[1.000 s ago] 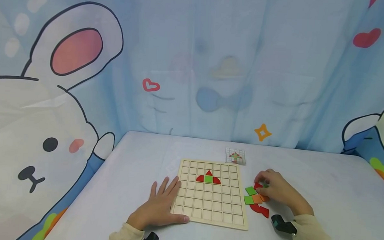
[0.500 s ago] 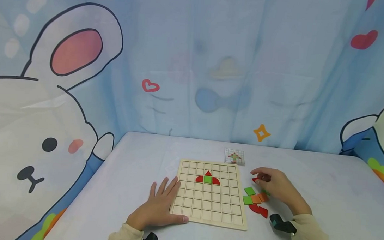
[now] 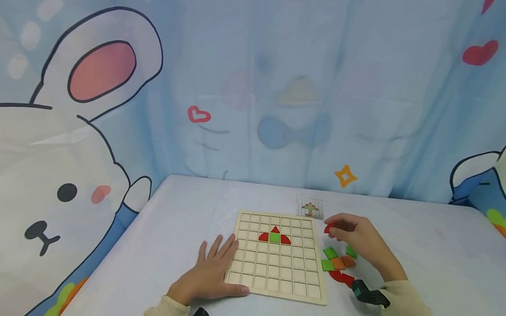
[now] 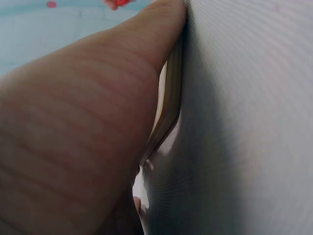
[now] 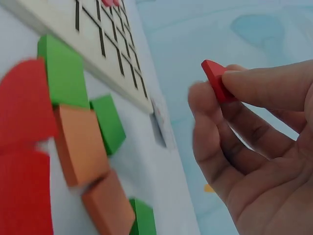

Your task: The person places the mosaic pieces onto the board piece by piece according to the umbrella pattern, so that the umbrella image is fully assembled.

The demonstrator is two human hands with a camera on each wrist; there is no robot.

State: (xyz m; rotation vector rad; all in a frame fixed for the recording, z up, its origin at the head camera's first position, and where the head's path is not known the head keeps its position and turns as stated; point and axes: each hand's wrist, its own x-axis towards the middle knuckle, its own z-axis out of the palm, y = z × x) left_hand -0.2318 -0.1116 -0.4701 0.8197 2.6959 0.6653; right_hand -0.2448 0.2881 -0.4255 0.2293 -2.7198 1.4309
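Observation:
A wooden grid board (image 3: 276,270) lies on the table. In its upper cells sit a red triangle (image 3: 275,229), a green square (image 3: 274,238) and two red quarter-round pieces (image 3: 285,239). My left hand (image 3: 211,273) rests flat with spread fingers at the board's left edge, thumb at the near corner; the left wrist view shows its palm side against the board's edge. Between thumb and fingertips, my right hand (image 3: 356,236) pinches a red quarter-round block (image 5: 218,81) just off the board's right side, above the table.
Right of the board lie loose pieces: green squares (image 3: 330,253), orange squares (image 3: 338,263) and red pieces (image 3: 337,276). A small pattern card (image 3: 310,207) lies beyond the board's far right corner. A patterned curtain (image 3: 255,83) hangs behind the table.
My right hand has lifted a red block from the loose pieces and moved up and left toward the board's right edge. The left hand has stayed in place.

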